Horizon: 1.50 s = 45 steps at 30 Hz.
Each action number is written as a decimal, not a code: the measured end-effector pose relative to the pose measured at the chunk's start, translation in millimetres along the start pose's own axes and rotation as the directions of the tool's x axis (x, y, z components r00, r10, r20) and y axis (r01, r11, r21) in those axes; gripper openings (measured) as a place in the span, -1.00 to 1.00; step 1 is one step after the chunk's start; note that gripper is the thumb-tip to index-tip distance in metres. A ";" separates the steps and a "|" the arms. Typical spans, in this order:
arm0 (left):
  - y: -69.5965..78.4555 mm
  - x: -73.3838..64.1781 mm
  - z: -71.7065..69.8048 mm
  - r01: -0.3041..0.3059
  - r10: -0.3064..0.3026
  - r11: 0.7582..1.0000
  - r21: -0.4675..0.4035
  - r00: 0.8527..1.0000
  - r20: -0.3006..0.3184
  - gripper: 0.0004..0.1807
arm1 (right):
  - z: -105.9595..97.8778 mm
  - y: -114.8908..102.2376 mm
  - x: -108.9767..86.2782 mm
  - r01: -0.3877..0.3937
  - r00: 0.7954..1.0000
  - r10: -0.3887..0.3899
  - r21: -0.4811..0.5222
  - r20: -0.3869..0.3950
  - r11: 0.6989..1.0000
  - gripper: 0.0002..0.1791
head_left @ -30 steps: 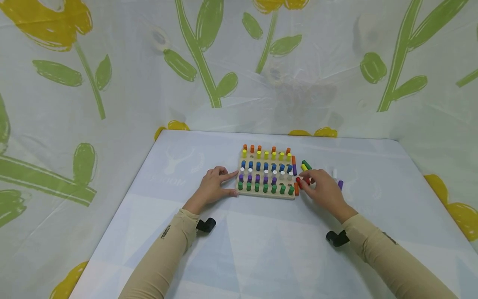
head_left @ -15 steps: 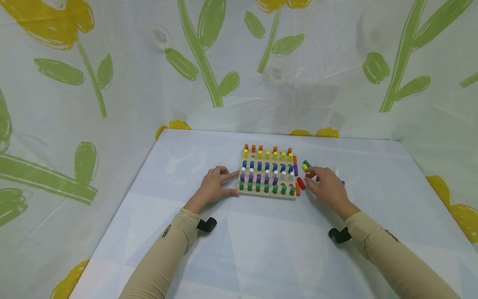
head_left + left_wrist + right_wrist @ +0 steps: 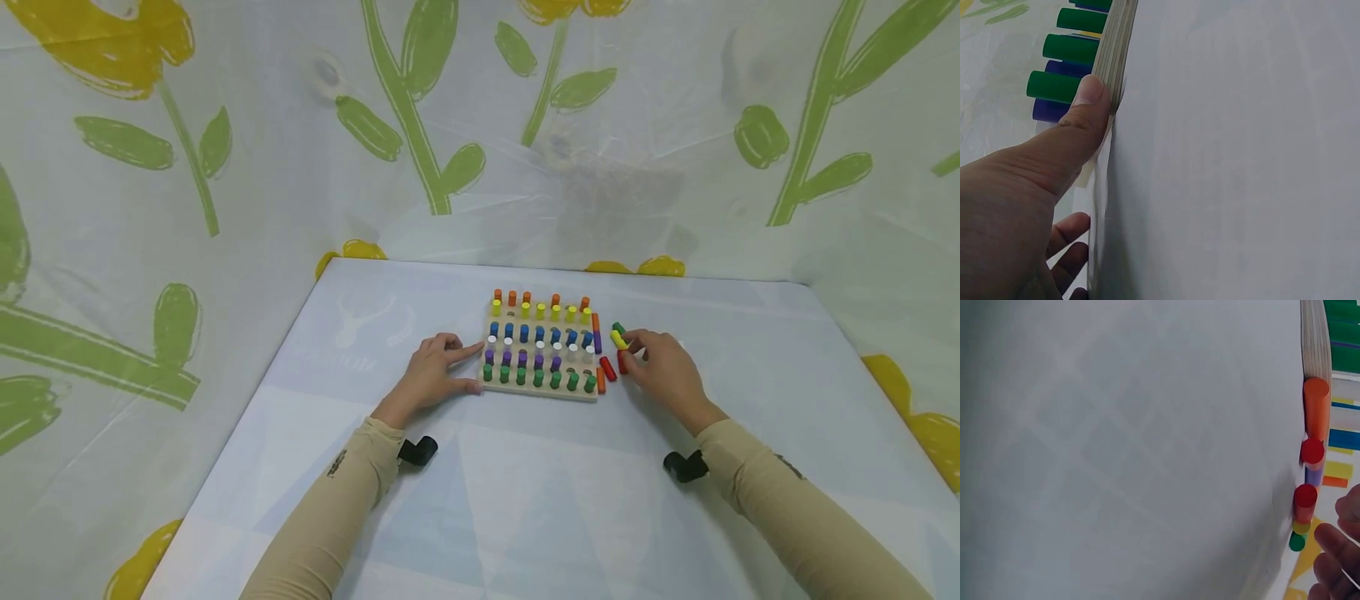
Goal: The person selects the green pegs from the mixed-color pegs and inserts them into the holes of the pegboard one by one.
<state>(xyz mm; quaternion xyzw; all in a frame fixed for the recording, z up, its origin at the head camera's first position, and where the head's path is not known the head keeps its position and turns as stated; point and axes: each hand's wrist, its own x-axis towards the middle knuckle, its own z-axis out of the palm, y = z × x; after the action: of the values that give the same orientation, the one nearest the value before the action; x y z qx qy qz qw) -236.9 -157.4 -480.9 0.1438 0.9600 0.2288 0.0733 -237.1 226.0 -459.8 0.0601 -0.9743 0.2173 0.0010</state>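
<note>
A wooden pegboard (image 3: pixel 540 395) holds rows of upright orange, yellow, blue, white, purple and green pegs. My left hand (image 3: pixel 431 371) rests at its left side, index fingertip at the edge and straight thumb (image 3: pixel 1088 103) pressing the near corner. To the right of the board, my right hand (image 3: pixel 663 367) hovers with fingertips close over a yellow peg (image 3: pixel 618 339) and a red peg (image 3: pixel 622 362). In the right wrist view, its fingers (image 3: pixel 1335 547) stand apart with nothing between them, while the yellow peg (image 3: pixel 1301 527) lies beyond the red one (image 3: pixel 1305 497).
Along the board's right edge lie an orange-and-purple pair of pegs (image 3: pixel 597 333), another red peg (image 3: pixel 607 369) and an orange peg (image 3: pixel 601 381). A green peg (image 3: pixel 618 327) lies behind the yellow one. The patterned cloth wall (image 3: pixel 495 233) rises behind the table.
My right hand has let go of the red peg beside the board and moved slightly right, to the yellow peg. My left hand stays on the board's edge.
</note>
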 end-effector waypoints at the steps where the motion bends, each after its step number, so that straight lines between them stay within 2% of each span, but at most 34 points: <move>1: 0.1 0.1 0.0 0.001 -0.001 1.000 0.002 1.000 -0.002 -0.13 | -0.4 0.3 1.1 -0.003 1.000 0.003 -0.005 -0.001 1.000 -0.58; 21: 2.0 -0.1 -1.4 0.019 -0.019 1.000 0.002 1.000 0.014 -0.12 | -1.5 4.5 13.4 -0.008 0.998 0.002 -0.079 -0.065 0.997 -0.57; 45: 0.3 -1.2 -1.1 0.000 0.000 1.000 0.007 1.000 -0.003 -0.13 | -0.8 4.3 36.3 -0.027 0.999 0.030 -0.118 0.023 0.993 -0.54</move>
<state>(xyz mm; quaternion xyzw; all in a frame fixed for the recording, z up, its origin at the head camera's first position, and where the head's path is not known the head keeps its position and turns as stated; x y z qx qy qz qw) -236.0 -157.9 -479.7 0.1436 0.9609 0.2258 0.0713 -273.6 226.0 -459.8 0.0489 -0.9860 0.1590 -0.0105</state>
